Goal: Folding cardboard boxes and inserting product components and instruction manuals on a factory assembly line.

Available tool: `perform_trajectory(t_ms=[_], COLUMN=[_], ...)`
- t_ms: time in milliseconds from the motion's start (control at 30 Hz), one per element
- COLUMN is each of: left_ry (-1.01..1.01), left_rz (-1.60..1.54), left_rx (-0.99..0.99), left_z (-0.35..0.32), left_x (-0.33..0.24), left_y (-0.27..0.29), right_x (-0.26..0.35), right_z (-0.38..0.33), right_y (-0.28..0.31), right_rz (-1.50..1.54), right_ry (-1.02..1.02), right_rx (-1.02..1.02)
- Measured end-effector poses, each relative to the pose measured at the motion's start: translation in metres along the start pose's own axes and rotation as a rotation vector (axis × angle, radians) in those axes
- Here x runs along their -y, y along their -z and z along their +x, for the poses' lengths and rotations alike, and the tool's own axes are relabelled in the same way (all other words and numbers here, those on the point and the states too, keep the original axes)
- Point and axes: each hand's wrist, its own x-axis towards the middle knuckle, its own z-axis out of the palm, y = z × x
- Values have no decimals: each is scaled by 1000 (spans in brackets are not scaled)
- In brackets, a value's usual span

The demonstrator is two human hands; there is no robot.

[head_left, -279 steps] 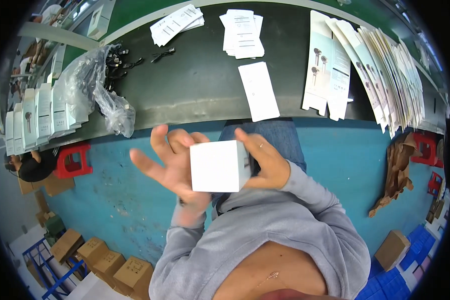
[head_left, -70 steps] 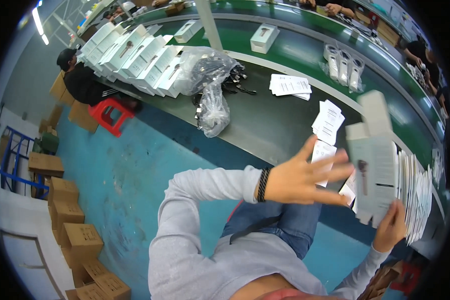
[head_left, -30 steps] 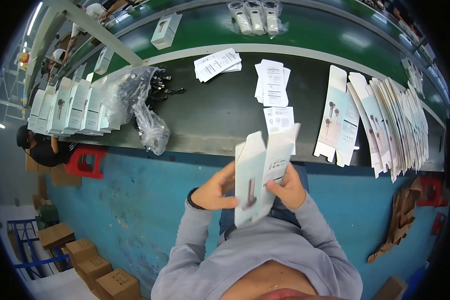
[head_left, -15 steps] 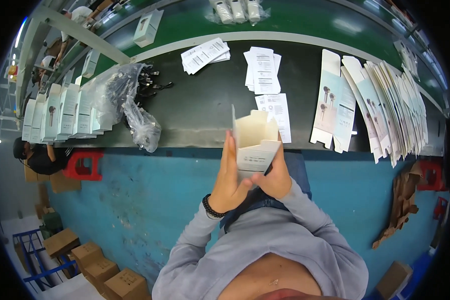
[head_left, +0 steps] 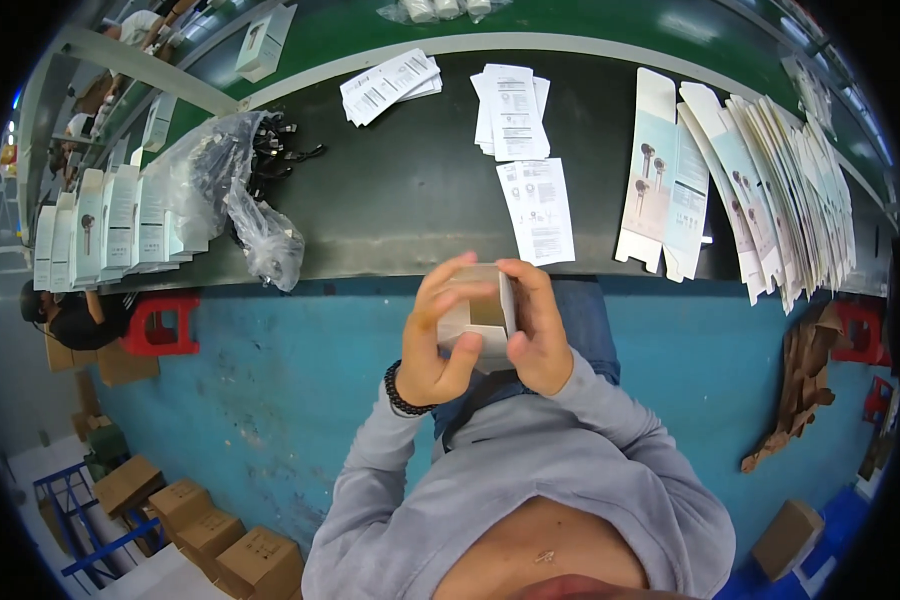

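Left hand (head_left: 435, 355) curled over the open end of the white carton (head_left: 493, 348), can't tell if gripping; right hand (head_left: 545, 340) clamped on its side. Carton's above my lap (head_left: 585, 320), near the bench (head_left: 380, 210). Risk: uneven squeeze could crease it.

Carton (head_left: 494, 350), pale: flat in the right hand (head_left: 542, 340), well off to that side, about two seconds ago; now squared into a tube between both hands, mouth upward; tall flap that stood beside the left fingers half a second ago no longer upright. Left hand (head_left: 435, 350): fingers then straight along the carton's side, now bent over its mouth, slightly blurred. Right hand: thumb shifted from the near face to the near right edge. Leaflet (head_left: 536, 210), single, beyond the hands: nearly blank face nine seconds ago, dense print now
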Motion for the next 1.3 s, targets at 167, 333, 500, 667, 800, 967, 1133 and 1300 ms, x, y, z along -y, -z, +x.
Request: perform_trajectory(t_ms=[167, 333, 500, 667, 800, 967, 1133, 1300], left_ry=[-106, -204, -330, -320, -285, -252, 51, 825], left_rz=[-217, -28, 138, 248, 261, -82, -729, -594], left_rx=[-271, -171, -239, -188, -180, -463, -694, 299], left_z=[4, 5, 3, 4, 0, -2, -4, -13], left_x=[1, 0, 1, 0, -2, -2, -14, -11], left_y=[-16, -5, -5, -7, -8, -10, 14, 59], right_x=[1, 0, 24, 10, 8, -19, 2, 52], right_z=[-2, 2, 7, 9, 6, -6, -14, 2], right_y=[-7, 5, 2, -1, -3, 14, 25, 10], right_rz=[-11, -497, -179, -78, 6, -66, -748, -1341], right_ry=[98, 279, -296, -240, -301, -32, 128, 435], right_rx=[-53, 12, 99, 1, -20, 156, 369, 616])
